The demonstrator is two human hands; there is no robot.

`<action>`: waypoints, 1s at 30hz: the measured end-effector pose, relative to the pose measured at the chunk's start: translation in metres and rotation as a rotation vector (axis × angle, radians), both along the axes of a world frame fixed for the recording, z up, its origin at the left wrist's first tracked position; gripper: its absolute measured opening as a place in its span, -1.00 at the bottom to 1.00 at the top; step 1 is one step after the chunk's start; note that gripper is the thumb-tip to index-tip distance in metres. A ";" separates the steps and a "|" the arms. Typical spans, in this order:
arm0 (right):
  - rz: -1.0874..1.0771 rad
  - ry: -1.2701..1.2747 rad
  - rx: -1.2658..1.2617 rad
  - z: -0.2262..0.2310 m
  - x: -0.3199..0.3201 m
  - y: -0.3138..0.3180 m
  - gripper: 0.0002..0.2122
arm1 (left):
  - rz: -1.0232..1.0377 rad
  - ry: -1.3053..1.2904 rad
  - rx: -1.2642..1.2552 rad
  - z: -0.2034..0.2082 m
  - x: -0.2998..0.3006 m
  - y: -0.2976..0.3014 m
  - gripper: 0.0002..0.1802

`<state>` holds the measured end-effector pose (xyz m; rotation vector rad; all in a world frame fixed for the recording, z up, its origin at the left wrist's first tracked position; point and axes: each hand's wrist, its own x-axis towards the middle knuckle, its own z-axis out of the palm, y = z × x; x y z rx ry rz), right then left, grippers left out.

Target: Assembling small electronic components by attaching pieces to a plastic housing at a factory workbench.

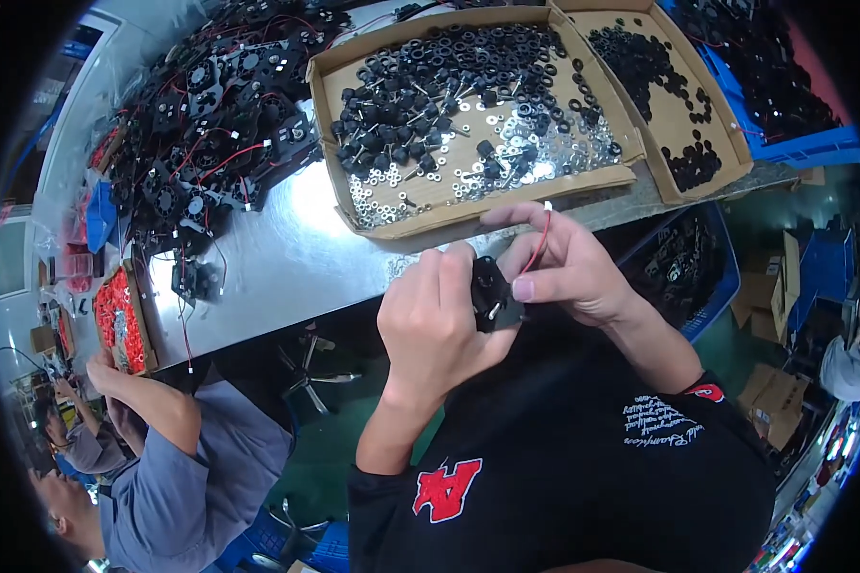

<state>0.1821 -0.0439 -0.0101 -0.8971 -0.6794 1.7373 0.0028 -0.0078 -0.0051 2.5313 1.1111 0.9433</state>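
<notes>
My left hand [432, 310] is closed around a small black plastic assembly [487, 277], held in front of my chest just off the table's near edge. A short silvery pin or screw shows at the part's lower side. From the assembly a thin red wire [543, 239] rises to a small white connector. My right hand [573, 263] grips the assembly's right side, its thumb pressed at the edge beside the wire. The upper fingers of that hand curve above the part. Fingers behind the assembly are hidden.
A cardboard tray [487, 208] holds black knobs with metal shafts, rings and washers. Another cardboard tray [731, 177] has black rings. Black wired assemblies [201, 124] pile up at left. A blue crate [726, 277] stands below right. A co-worker [196, 458] sits left by a box of red parts [136, 329].
</notes>
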 end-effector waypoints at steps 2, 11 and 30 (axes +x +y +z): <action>0.030 -0.001 -0.014 0.001 0.000 0.001 -0.33 | -0.021 -0.041 -0.033 -0.001 0.000 0.000 -0.45; 0.079 0.127 0.013 -0.003 -0.001 -0.005 -0.40 | 0.031 -0.029 0.105 0.000 0.001 -0.007 -0.48; 0.030 -0.767 0.065 0.024 0.050 -0.058 -0.82 | 0.012 0.054 0.142 -0.009 0.006 -0.024 -0.51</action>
